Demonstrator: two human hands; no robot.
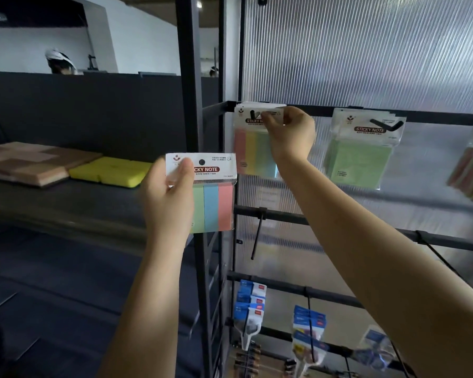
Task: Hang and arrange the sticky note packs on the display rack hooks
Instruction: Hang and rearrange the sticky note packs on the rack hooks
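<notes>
From the head view, the right hand (290, 132) reaches up to the top rail and its grip pinches the white header card of a striped sticky note pack (253, 148) that already hangs on a black hook (255, 115); the hook's tip shows through the header just left of the fingertips, so the pinch looks meant to square the pack or seat it further back. Down and to the left of that grip, the left hand (170, 197) holds a second striped pack (212, 192) upright by its left edge, thumb across the header, with the round hang hole left uncovered, presumably so it can be threaded on next. To the right of the right hand's grip, well apart, a green sticky note pack (359, 156) hangs tilted on its own angled hook (388, 126). Below, an empty hook (257, 236) juts from the second rail. Further down hang blue-and-white packets (250, 301), too blurred to identify. At the right edge another hanging pack is cut off. How many packs sit behind the front one on the top-left hook cannot be told, though several header edges seem stacked there. Left of the left hand, yellow pads (109, 171) lie on a shelf (66, 208).
</notes>
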